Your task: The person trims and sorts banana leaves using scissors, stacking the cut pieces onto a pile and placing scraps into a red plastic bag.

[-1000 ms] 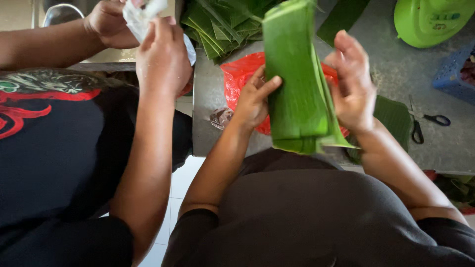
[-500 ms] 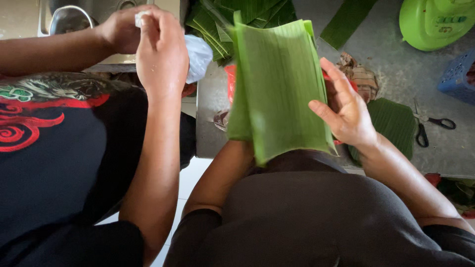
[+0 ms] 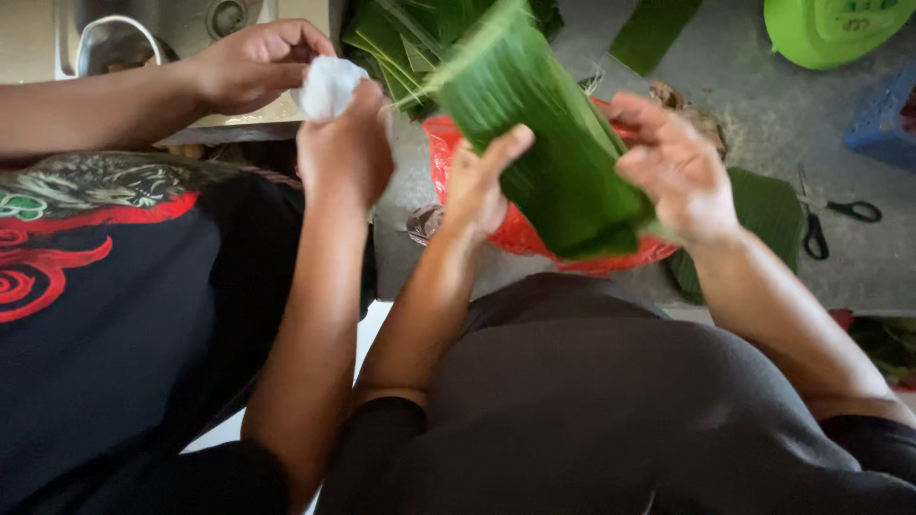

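Note:
A folded green banana leaf (image 3: 544, 143) is held up in front of me, tilted with its near end lower. My left hand (image 3: 482, 176) grips its left edge with the thumb raised. Its right side is touched by my right hand (image 3: 673, 167), whose fingers are spread. Under the leaf sits a red plastic bag (image 3: 506, 229) on the grey counter (image 3: 763, 124). To my left, another person's two hands (image 3: 305, 105) hold a white cloth (image 3: 327, 86).
A pile of banana leaves (image 3: 410, 38) lies at the back. Black scissors (image 3: 830, 219) rest on the counter to the right, beside a flat leaf piece (image 3: 763, 215). A green round tub (image 3: 830, 29) and a blue crate (image 3: 883, 114) stand far right. A metal sink (image 3: 143, 33) is at the left.
The leaf was spread wide and flat half a second ago; it is now folded narrower and tilted. My left hand has come back into view on its left edge.

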